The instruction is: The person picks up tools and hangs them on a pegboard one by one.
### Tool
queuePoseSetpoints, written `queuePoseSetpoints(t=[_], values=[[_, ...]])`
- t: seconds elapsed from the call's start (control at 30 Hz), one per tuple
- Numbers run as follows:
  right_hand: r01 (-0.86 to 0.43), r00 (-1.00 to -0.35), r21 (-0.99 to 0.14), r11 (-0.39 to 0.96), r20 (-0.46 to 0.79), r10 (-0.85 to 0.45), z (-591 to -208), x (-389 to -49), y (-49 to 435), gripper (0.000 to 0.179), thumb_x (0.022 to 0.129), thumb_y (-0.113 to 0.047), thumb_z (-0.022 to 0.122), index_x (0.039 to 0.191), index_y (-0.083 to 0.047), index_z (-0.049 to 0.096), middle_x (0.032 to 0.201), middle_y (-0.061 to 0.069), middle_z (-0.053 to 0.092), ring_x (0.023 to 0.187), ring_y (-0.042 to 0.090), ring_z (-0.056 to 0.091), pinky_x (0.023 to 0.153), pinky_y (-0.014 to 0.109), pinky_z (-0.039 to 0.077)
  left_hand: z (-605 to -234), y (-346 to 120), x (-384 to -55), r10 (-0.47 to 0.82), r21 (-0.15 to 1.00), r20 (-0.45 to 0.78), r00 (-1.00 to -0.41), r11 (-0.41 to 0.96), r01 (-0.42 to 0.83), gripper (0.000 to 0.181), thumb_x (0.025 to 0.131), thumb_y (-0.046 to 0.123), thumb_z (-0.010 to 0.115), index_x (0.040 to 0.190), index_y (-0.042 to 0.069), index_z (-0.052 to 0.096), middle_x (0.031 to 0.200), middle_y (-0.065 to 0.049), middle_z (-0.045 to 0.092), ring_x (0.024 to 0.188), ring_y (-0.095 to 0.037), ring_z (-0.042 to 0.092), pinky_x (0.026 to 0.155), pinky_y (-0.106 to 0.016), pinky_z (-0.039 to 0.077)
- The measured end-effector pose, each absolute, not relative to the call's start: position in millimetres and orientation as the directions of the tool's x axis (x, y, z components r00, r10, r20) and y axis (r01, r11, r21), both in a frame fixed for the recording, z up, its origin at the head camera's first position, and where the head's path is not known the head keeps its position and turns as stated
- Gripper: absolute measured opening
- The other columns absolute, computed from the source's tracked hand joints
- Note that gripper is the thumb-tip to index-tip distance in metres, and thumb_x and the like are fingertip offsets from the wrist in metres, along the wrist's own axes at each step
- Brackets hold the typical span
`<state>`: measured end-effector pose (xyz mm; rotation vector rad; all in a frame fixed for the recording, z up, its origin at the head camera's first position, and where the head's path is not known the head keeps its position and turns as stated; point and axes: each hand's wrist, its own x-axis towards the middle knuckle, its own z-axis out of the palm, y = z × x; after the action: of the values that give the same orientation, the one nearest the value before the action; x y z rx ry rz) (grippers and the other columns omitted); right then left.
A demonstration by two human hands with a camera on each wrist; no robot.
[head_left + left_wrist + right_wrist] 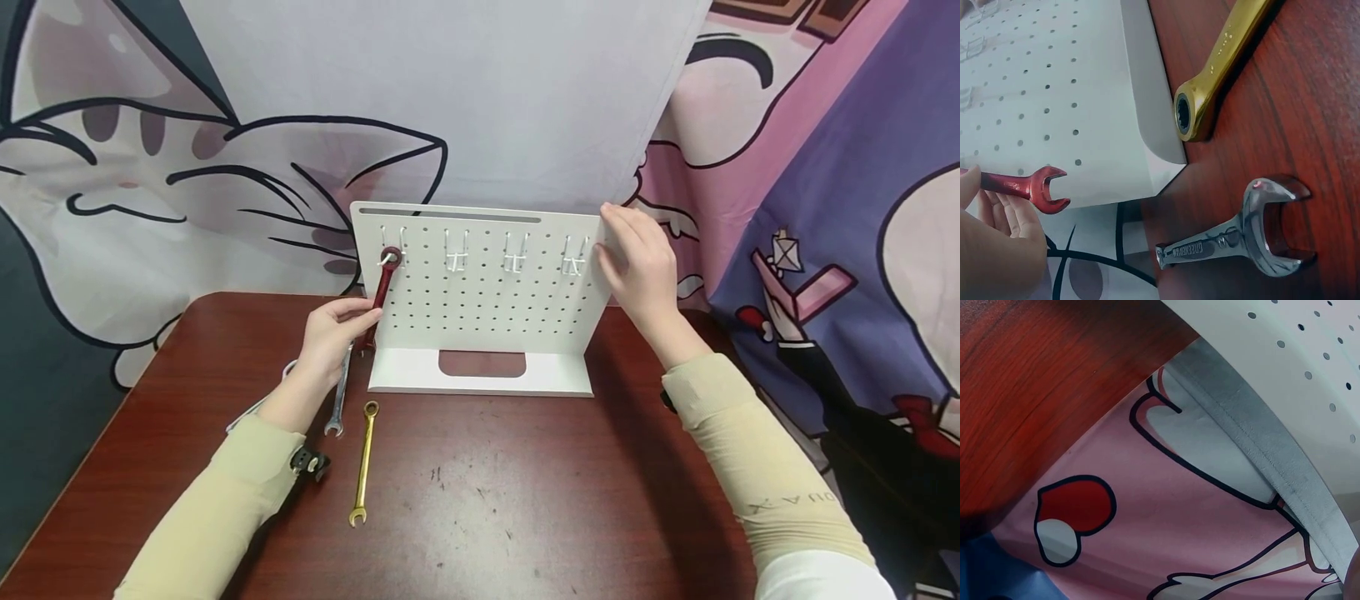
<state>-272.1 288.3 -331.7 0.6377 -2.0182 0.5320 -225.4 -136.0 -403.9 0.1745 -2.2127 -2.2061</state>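
A white pegboard (480,321) stands upright on the table, with wire hooks along its upper part. My left hand (330,337) pinches a red combination wrench (382,287) between thumb and fingers. The wrench's ring end is at the leftmost hook, whose white tip shows through the ring. In the left wrist view, the open end of the red wrench (1041,189) points away from the left hand (1007,250). At the board's upper right edge, my right hand (641,262) holds the panel. The right wrist view shows almost none of that hand.
A gold wrench (365,467) lies in front of the board. Left of it is a silver wrench (340,400), partly behind the left hand. Another silver item (251,410) lies mostly hidden under the left forearm. Three more hooks (456,260) line the board. Printed cloth hangs behind the table.
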Motion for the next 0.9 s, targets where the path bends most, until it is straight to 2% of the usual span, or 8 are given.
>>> queuePoseSetpoints(t=[0.03, 0.17, 0.33, 0.5, 0.73, 0.8, 0.9], values=[[-0.626, -0.440, -0.115, 0.772, 0.869, -0.227, -332.0, -272.3, 288.2, 0.046, 0.092, 0.003, 0.075, 0.137, -0.002, 0.069, 0.135, 0.019, 0.072, 0.127, 0.040, 0.065, 0.124, 0.040, 0.043, -404.0, -135.6, -225.9, -0.094, 0.997, -0.070, -0.993, 0.012, -0.071, 0.008, 0.098, 0.008, 0.076, 0.106, 0.010, 0.077, 0.088, 0.025, 0.070, 0.087, 0.005, 0.065, 0.079, -0.011, 0.053], [-0.628, -0.433, -0.112, 0.770, 0.873, -0.226, -333.0, -272.7, 287.9, 0.047, 0.091, 0.003, 0.075, 0.137, -0.002, 0.069, 0.133, 0.019, 0.073, 0.126, 0.039, 0.066, 0.123, 0.041, 0.044, -403.2, -133.8, -226.9, -0.105, 0.996, -0.064, -0.992, 0.060, -0.070, 0.028, 0.098, 0.010, 0.077, 0.121, -0.004, 0.073, 0.090, 0.026, 0.068, 0.089, 0.007, 0.065, 0.081, -0.010, 0.052], [-0.629, -0.422, -0.105, 0.770, 0.878, -0.225, -332.4, -272.9, 288.2, 0.047, 0.090, 0.002, 0.076, 0.136, -0.003, 0.070, 0.133, 0.018, 0.073, 0.125, 0.039, 0.066, 0.122, 0.041, 0.045, -404.1, -132.6, -228.2, -0.090, 0.996, -0.047, -0.995, 0.068, -0.054, 0.039, 0.099, 0.009, 0.075, 0.131, -0.011, 0.067, 0.091, 0.027, 0.068, 0.089, 0.008, 0.066, 0.080, -0.009, 0.054], [-0.631, -0.417, -0.097, 0.770, 0.879, -0.231, -331.5, -273.1, 289.2, 0.047, 0.090, 0.001, 0.076, 0.136, -0.003, 0.070, 0.133, 0.018, 0.073, 0.125, 0.038, 0.066, 0.121, 0.041, 0.046, -406.0, -133.0, -228.8, -0.063, 0.999, -0.026, -0.998, 0.043, -0.029, 0.038, 0.100, 0.009, 0.073, 0.132, -0.011, 0.067, 0.093, 0.026, 0.069, 0.091, 0.009, 0.067, 0.084, -0.009, 0.056], [-0.634, -0.412, -0.094, 0.768, 0.881, -0.232, -331.5, -273.6, 288.4, 0.046, 0.090, 0.001, 0.075, 0.136, -0.003, 0.070, 0.133, 0.018, 0.073, 0.125, 0.039, 0.066, 0.121, 0.040, 0.045, -406.6, -133.8, -228.0, -0.038, 1.000, -0.010, -0.999, 0.001, -0.010, 0.019, 0.099, 0.008, 0.075, 0.118, 0.007, 0.078, 0.101, 0.017, 0.075, 0.093, 0.008, 0.070, 0.089, -0.010, 0.056], [-0.633, -0.412, -0.095, 0.769, 0.882, -0.230, -331.6, -273.5, 288.2, 0.046, 0.090, 0.001, 0.075, 0.136, -0.003, 0.070, 0.133, 0.018, 0.073, 0.125, 0.038, 0.066, 0.121, 0.041, 0.046, -406.8, -134.1, -227.6, -0.032, 1.000, -0.006, -0.999, -0.003, -0.006, 0.020, 0.099, 0.007, 0.075, 0.119, 0.005, 0.078, 0.101, 0.016, 0.076, 0.092, 0.008, 0.071, 0.089, -0.010, 0.057], [-0.630, -0.411, -0.093, 0.771, 0.882, -0.229, -331.7, -273.5, 288.0, 0.046, 0.091, 0.001, 0.075, 0.136, -0.003, 0.070, 0.133, 0.018, 0.073, 0.125, 0.038, 0.066, 0.121, 0.041, 0.046, -406.5, -136.1, -225.8, -0.022, 1.000, -0.001, -1.000, 0.019, -0.002, 0.028, 0.099, 0.006, 0.074, 0.125, -0.004, 0.074, 0.098, 0.020, 0.075, 0.092, 0.009, 0.070, 0.089, -0.010, 0.057]])
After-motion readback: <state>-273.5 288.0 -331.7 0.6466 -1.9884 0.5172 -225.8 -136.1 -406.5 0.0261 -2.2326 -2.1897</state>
